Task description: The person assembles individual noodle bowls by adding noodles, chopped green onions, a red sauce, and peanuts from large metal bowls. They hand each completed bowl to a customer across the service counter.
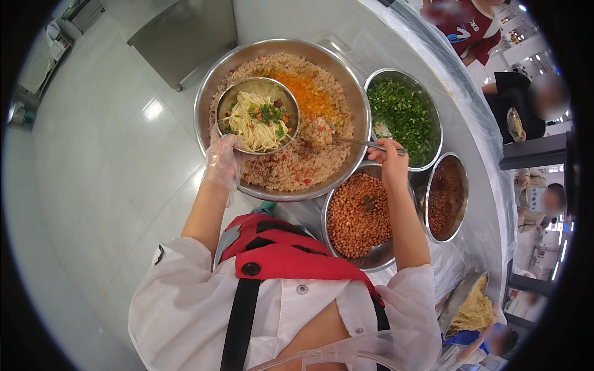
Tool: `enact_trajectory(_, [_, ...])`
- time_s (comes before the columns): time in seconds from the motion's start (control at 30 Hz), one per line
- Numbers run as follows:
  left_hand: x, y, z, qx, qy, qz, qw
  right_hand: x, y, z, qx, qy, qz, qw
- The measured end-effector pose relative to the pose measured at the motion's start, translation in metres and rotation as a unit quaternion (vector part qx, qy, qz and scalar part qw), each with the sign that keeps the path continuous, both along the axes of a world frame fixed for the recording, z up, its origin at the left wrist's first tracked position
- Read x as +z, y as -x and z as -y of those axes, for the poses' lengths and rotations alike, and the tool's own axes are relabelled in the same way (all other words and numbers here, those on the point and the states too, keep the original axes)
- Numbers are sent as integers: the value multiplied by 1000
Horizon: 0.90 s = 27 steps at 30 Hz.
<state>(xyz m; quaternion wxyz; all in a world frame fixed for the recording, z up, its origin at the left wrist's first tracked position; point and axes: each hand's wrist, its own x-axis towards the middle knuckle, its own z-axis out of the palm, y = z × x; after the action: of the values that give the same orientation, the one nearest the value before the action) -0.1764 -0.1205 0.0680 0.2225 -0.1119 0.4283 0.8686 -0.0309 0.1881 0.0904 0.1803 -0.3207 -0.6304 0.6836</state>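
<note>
My left hand (224, 161), in a clear plastic glove, grips the lower left rim of a small metal bowl (252, 86). In it lie pale noodles (253, 127) topped with chopped greens and small orange-brown bits. The bowl is held above a wide metal basin (361, 117) of a crumbly, pinkish-brown minced mixture (278, 176), with an orange-yellow patch near its far side. Closed around the handle of a metal spoon (356, 142) is my right hand (391, 162). The spoon's bowl carries a heap of the mixture over the basin, right of the small bowl.
Right of the basin stand bowls of chopped greens (402, 114), peanut-like brown pieces (359, 216) and a dark red mixture (442, 213). A container of noodles (475, 309) sits lower right. Plastic film (495, 204) covers the counter's curved edge. Several people stand beyond it; tiled floor (111, 161) lies left.
</note>
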Motion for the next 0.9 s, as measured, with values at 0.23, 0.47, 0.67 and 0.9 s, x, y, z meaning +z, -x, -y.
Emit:
enact_trajectory(0.23, [7, -5, -32, -18, 25, 21, 999, 81, -7, 21, 26, -80, -63, 994])
enact_trajectory(0.47, [11, -9, -91, -120, -52, 35, 991, 73, -34, 51, 245, -722, -152, 629])
enact_trajectory(0.67, [54, -4, -168, -210, -6, -14, 978, 85, -76, 5, 119, -753, -124, 635])
enact_trajectory(0.9, [100, 29, -310, -356, -10, -67, 932, 85, -156, -93, -342, -158, -234, 896])
